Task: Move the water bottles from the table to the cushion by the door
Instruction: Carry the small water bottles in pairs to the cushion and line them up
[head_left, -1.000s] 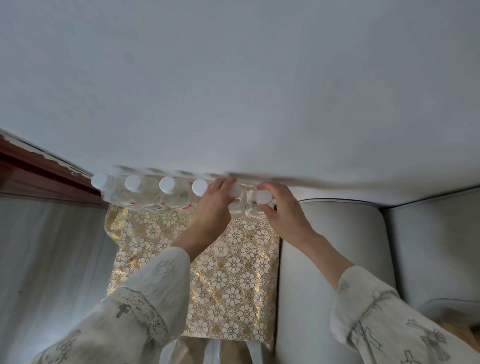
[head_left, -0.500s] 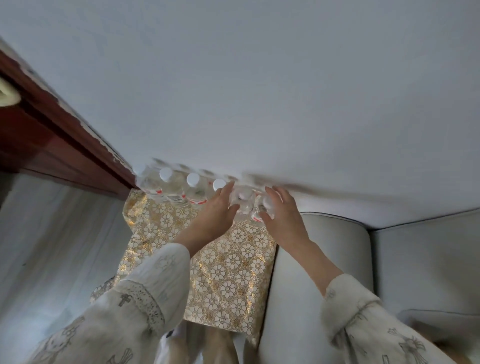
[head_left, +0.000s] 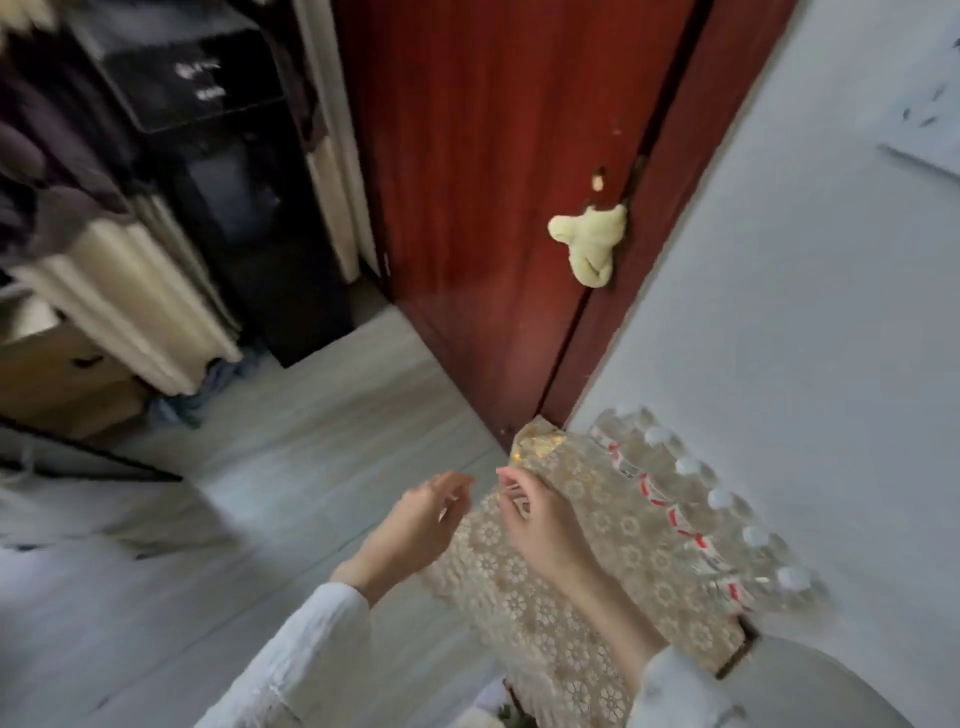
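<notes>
Several clear water bottles (head_left: 691, 525) with white caps and red labels stand in a row along the white wall, at the back of a gold flower-patterned cushion (head_left: 582, 587). The cushion lies next to the dark red door (head_left: 493, 197). My left hand (head_left: 415, 525) hovers over the floor just left of the cushion, fingers apart, holding nothing. My right hand (head_left: 540, 525) is above the cushion's left part, fingers loosely curled, empty. Both hands are clear of the bottles.
A pale yellow cloth (head_left: 592, 241) hangs on the door handle. A grey sofa arm (head_left: 810, 686) sits at the lower right beside the cushion. Dark shelving and hanging clothes (head_left: 171, 171) and a cardboard box (head_left: 57, 379) stand at the left across the pale floor (head_left: 249, 519).
Both hands have let go of the last two bottles and drawn back to the left. My head has turned left, bringing the door and the room into view.
</notes>
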